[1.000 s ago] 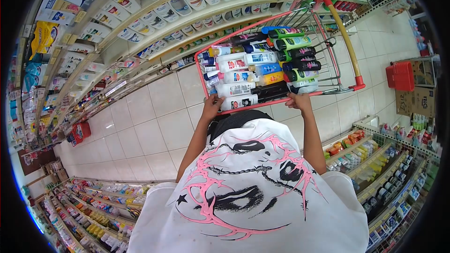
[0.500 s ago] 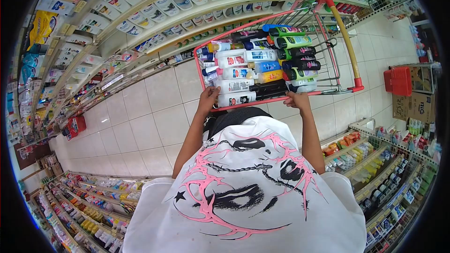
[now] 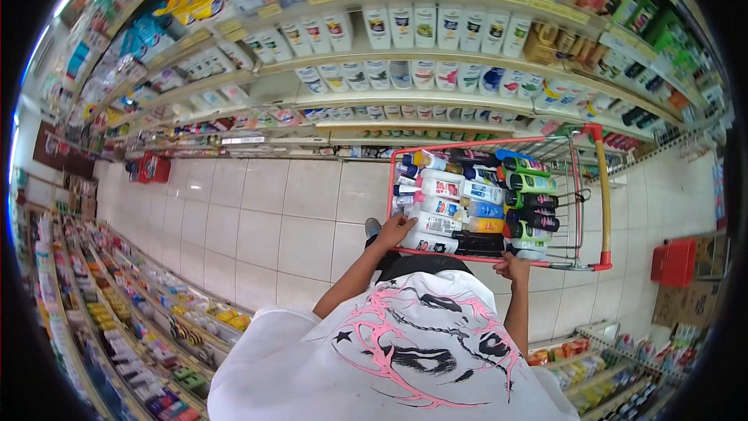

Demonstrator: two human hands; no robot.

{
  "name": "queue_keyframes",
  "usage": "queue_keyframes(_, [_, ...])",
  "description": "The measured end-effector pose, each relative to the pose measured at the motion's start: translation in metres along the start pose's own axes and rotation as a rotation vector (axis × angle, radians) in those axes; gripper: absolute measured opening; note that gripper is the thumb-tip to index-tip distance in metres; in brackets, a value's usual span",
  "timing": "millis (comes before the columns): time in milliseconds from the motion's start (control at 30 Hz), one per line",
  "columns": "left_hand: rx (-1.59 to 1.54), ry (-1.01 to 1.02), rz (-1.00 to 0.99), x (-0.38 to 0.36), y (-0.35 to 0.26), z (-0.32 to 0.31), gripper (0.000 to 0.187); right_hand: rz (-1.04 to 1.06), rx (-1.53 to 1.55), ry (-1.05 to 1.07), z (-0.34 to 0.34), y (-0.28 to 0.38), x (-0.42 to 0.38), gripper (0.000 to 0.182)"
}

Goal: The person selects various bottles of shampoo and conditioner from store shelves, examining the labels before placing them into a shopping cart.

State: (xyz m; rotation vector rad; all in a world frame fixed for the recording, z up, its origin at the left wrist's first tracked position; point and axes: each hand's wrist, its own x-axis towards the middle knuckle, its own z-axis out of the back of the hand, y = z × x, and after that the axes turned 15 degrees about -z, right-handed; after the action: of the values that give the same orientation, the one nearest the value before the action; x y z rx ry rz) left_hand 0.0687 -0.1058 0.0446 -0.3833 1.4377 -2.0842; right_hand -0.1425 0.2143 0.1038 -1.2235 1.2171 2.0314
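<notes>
A shopping cart with a red rim (image 3: 483, 143) and a yellow handle (image 3: 605, 203) stands in front of me, filled with bottles lying on their sides. At its near left corner, my left hand (image 3: 396, 231) has its fingers at the rim beside a white bottle (image 3: 431, 223). My right hand (image 3: 513, 267) is closed around the near rim, by a black bottle (image 3: 478, 243). Green bottles (image 3: 532, 182) lie toward the handle end, and a yellow-orange one (image 3: 486, 225) is in the middle.
Shelves of shampoo bottles (image 3: 425, 27) rise beyond the cart. Behind me are more stocked shelves (image 3: 117, 320). A red basket (image 3: 674, 261) stands at the right near cardboard boxes (image 3: 686, 302); another red basket (image 3: 153, 168) is at the far left on the tiled floor.
The view has tilted up, showing more of the upper shelves; the cart and both hands appear lower and further right. Both hands remain at the cart's near side.
</notes>
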Motion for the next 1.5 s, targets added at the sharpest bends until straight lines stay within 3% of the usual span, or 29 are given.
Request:
queue_keyframes(133, [0.033,0.069,0.079,0.002,-0.009,0.007,0.043,0.014,-0.005,-0.013,0.000,-0.001,-0.003,0.022])
queue_keyframes(267, [-0.064,-0.046,0.006,0.001,-0.014,0.005,0.049,0.012,0.011,0.029,0.002,-0.003,0.007,0.023])
queue_keyframes(333, [-0.109,0.011,-0.030,0.003,-0.014,0.003,0.052,0.036,0.000,0.002,0.003,-0.005,0.008,0.025])
queue_keyframes(400, [-0.018,0.006,-0.111,0.004,-0.015,0.003,0.047,0.041,-0.034,-0.011,0.006,-0.004,0.005,0.030])
queue_keyframes(467, [-0.118,-0.036,-0.035,0.004,-0.019,0.007,0.042,-0.017,-0.123,0.018,0.010,0.001,0.000,0.034])
queue_keyframes(500, [-0.124,-0.189,-0.094,0.006,-0.004,0.002,0.036,-0.022,-0.164,-0.029,0.011,0.003,-0.007,0.036])
queue_keyframes(533, [-0.132,-0.201,-0.107,0.009,0.001,0.004,0.036,-0.004,-0.168,-0.033,0.016,0.011,-0.020,0.036])
queue_keyframes(600, [0.016,-0.495,-0.157,0.012,0.009,0.014,0.034,0.054,-0.316,0.001,0.030,0.025,-0.047,0.037])
queue_keyframes(667, [0.078,-0.486,-0.089,0.011,0.009,0.024,0.036,0.241,-0.120,-0.140,0.060,0.033,-0.047,0.037])
queue_keyframes(733, [0.096,-0.224,0.035,0.014,0.021,0.025,0.036,0.560,-0.140,-0.633,0.094,0.042,-0.038,0.034])
queue_keyframes(800, [0.075,-0.208,0.024,0.015,0.026,0.025,0.035,0.612,0.046,-0.971,0.108,0.051,-0.044,0.026])
queue_keyframes(833, [0.056,-0.196,0.022,0.016,0.029,0.025,0.035,0.613,0.060,-0.980,0.108,0.052,-0.042,0.026])
queue_keyframes(900, [0.041,-0.153,-0.001,0.018,0.059,0.021,0.035,0.739,0.052,-1.354,0.107,0.057,-0.034,0.031])
queue_keyframes(1067, [0.195,0.018,0.004,0.026,0.070,0.031,0.039,0.648,-0.285,-1.443,0.091,0.048,-0.026,0.046])
queue_keyframes(1200, [0.157,-0.019,0.030,0.023,0.079,0.024,0.041,0.649,-0.369,-1.449,0.094,0.044,-0.021,0.054])
queue_keyframes(1400, [0.202,-0.048,-0.018,0.015,0.080,0.020,0.046,0.716,-0.413,-1.508,0.105,0.042,-0.002,0.045])
queue_keyframes(1500, [0.165,0.036,0.012,0.013,0.075,0.024,0.047,0.675,-0.381,-1.509,0.107,0.047,-0.003,0.036])
